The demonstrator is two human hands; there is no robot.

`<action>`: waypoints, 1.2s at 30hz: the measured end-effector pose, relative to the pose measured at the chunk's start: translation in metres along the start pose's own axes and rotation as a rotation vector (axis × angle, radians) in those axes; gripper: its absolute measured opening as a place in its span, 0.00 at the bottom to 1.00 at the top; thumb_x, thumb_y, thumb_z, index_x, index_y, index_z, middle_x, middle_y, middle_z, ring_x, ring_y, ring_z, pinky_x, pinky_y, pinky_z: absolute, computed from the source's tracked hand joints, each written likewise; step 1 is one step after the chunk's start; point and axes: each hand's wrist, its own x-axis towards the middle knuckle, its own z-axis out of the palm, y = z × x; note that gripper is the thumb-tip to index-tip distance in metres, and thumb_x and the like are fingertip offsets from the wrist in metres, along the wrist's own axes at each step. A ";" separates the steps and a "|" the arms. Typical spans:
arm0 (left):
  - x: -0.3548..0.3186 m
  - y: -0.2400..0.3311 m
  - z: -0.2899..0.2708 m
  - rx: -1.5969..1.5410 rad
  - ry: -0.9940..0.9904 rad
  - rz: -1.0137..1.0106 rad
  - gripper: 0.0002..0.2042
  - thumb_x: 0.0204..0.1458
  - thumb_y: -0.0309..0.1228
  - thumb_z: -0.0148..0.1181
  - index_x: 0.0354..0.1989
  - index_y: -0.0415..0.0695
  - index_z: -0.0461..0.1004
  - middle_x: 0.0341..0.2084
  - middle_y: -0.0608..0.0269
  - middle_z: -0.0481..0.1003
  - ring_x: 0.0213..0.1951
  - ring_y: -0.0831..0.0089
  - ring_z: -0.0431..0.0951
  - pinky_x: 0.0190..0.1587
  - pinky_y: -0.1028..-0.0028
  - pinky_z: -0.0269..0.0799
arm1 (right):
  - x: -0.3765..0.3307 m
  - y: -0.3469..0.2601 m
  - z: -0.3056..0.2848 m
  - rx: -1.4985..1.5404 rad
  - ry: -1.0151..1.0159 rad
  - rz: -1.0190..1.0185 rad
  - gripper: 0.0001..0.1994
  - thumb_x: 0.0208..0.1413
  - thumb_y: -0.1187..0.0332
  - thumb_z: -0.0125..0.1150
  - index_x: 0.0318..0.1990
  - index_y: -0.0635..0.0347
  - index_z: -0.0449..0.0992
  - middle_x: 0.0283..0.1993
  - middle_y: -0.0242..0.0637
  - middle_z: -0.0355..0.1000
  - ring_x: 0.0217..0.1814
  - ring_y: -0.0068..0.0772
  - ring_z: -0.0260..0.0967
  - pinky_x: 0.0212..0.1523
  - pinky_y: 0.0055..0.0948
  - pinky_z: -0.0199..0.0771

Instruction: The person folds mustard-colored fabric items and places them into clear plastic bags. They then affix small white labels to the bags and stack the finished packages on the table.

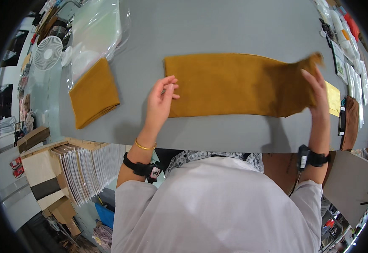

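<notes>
A long folded strip of mustard-yellow cloth lies across the grey table in front of me. My right hand grips its right end, which is lifted and creased, with the thumb on the near face and the other fingers partly hidden. At the opposite end, my left hand hovers by the left edge, its fingers loosely bent and apart with nothing between them. Farther left rests a smaller folded piece of the same mustard cloth, partly over a clear plastic bag.
Clear plastic bags lie at the back left, near a white fan. Along the right edge are a yellow paper, a phone, brown cloth and wrapped packages. A box of white sheets stands below the table's left side.
</notes>
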 end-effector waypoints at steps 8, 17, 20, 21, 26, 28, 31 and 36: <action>0.017 -0.004 -0.011 -0.143 -0.025 -0.291 0.23 0.70 0.36 0.57 0.66 0.33 0.66 0.53 0.51 0.77 0.47 0.68 0.82 0.45 0.71 0.82 | -0.018 0.063 0.244 -0.441 -0.604 -0.030 0.30 0.66 0.56 0.68 0.64 0.68 0.65 0.42 0.41 0.75 0.39 0.33 0.74 0.41 0.33 0.77; 0.023 -0.011 -0.006 0.334 0.157 -0.019 0.28 0.66 0.29 0.59 0.71 0.33 0.58 0.64 0.42 0.70 0.63 0.51 0.74 0.65 0.61 0.70 | -0.024 0.095 0.141 -1.205 -0.223 -0.788 0.30 0.61 0.54 0.70 0.64 0.64 0.73 0.71 0.50 0.67 0.76 0.52 0.61 0.73 0.49 0.65; 0.019 0.018 0.003 0.701 0.183 0.238 0.31 0.65 0.31 0.61 0.73 0.34 0.58 0.70 0.36 0.61 0.72 0.44 0.63 0.72 0.56 0.61 | -0.021 0.119 0.134 -1.243 -0.236 -0.739 0.40 0.63 0.45 0.64 0.74 0.65 0.63 0.81 0.54 0.53 0.86 0.58 0.43 0.83 0.51 0.44; 0.021 0.023 0.014 0.840 0.028 0.302 0.32 0.66 0.33 0.61 0.74 0.33 0.57 0.72 0.36 0.59 0.74 0.43 0.59 0.74 0.52 0.57 | -0.019 0.123 0.134 -1.225 -0.197 -0.810 0.42 0.64 0.43 0.62 0.74 0.66 0.62 0.81 0.56 0.52 0.86 0.58 0.42 0.83 0.52 0.43; 0.016 0.016 0.070 1.245 -0.323 0.493 0.36 0.66 0.40 0.59 0.76 0.32 0.55 0.78 0.33 0.47 0.79 0.36 0.43 0.78 0.39 0.39 | -0.027 0.118 0.114 -1.151 -0.237 -0.826 0.39 0.65 0.42 0.60 0.71 0.66 0.68 0.79 0.55 0.56 0.84 0.55 0.47 0.83 0.50 0.46; 0.008 0.011 0.074 1.249 -0.331 0.476 0.37 0.66 0.41 0.58 0.77 0.32 0.53 0.79 0.33 0.44 0.79 0.35 0.40 0.78 0.38 0.35 | -0.037 0.112 0.075 -0.994 -0.373 -0.759 0.32 0.64 0.46 0.63 0.66 0.63 0.74 0.76 0.52 0.63 0.81 0.52 0.55 0.80 0.49 0.53; -0.003 0.017 0.073 1.249 -0.386 0.445 0.37 0.66 0.41 0.59 0.76 0.32 0.54 0.79 0.34 0.43 0.80 0.36 0.39 0.78 0.39 0.35 | -0.035 0.103 -0.020 -1.039 0.170 -0.588 0.20 0.57 0.56 0.72 0.51 0.57 0.79 0.61 0.44 0.76 0.63 0.52 0.73 0.66 0.49 0.71; 0.022 0.061 0.124 0.966 -0.435 0.675 0.31 0.64 0.35 0.63 0.73 0.35 0.62 0.74 0.36 0.57 0.76 0.39 0.54 0.75 0.47 0.53 | 0.018 0.085 -0.151 -1.536 0.653 -0.304 0.21 0.53 0.56 0.71 0.44 0.66 0.78 0.43 0.46 0.77 0.45 0.47 0.77 0.46 0.43 0.80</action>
